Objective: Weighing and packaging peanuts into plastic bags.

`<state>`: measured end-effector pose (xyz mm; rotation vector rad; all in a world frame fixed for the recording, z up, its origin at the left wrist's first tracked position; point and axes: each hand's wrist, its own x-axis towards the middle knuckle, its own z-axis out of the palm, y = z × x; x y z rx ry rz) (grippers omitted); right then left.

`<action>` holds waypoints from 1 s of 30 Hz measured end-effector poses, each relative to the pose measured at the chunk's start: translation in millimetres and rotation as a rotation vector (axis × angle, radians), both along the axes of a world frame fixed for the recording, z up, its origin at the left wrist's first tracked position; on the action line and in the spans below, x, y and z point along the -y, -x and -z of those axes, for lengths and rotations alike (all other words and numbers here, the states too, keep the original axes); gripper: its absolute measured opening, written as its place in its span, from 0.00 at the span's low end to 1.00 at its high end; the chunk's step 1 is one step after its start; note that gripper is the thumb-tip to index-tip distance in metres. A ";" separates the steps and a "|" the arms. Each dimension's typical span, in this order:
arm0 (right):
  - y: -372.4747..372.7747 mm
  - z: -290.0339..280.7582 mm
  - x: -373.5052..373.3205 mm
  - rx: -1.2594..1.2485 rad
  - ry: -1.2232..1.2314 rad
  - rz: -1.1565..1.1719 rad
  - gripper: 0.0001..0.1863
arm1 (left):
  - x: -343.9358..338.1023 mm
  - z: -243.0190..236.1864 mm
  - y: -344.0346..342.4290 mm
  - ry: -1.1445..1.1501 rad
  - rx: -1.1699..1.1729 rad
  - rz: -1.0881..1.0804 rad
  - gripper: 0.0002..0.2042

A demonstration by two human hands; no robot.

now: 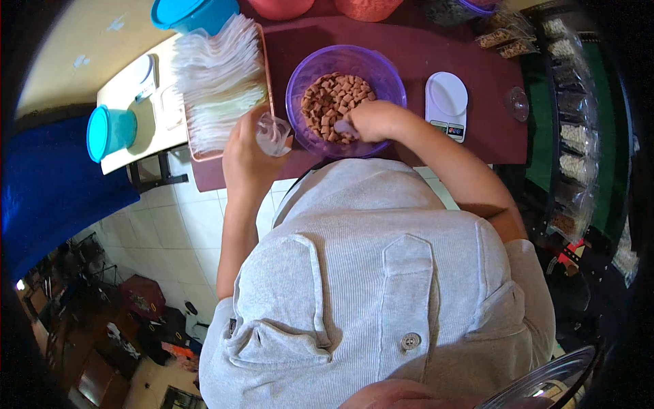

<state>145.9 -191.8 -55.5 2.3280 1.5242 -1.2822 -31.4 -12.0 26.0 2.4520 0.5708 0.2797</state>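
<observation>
A purple see-through tub (296, 82) stands on the table in front of me, part filled with brown pillow-shaped cereal pieces (327, 95). My right hand (376, 120) reaches over its near right rim, closed around a light purple scoop (346, 129) that dips into the pieces. What the scoop holds is hidden from this angle. Left of the tub, my left hand (246, 146) grips a small clear plastic bag (272, 133), its mouth spread wide and facing up. Beside that hand lies a tray (198, 155) stacked with many clear plastic bags (218, 75).
Right of the tub sits a white kitchen scale (447, 99), with a clear round lid (518, 103) beyond it. Turquoise tubs (112, 134) stand at left, red tubs (281, 5) along the back. Filled snack packets (573, 136) hang at far right.
</observation>
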 end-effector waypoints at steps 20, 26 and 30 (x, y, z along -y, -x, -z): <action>6.3 29.6 -4.2 -0.088 0.016 0.147 0.19 | 11.7 21.2 -4.7 0.125 -0.253 0.101 0.36; -5.3 -8.9 -5.6 -0.135 -0.187 0.422 0.20 | 8.6 20.5 -1.3 0.135 -0.225 0.056 0.35; -13.7 -22.2 -2.2 -0.119 -0.275 0.498 0.21 | 6.4 10.6 -1.2 0.044 -0.106 0.023 0.35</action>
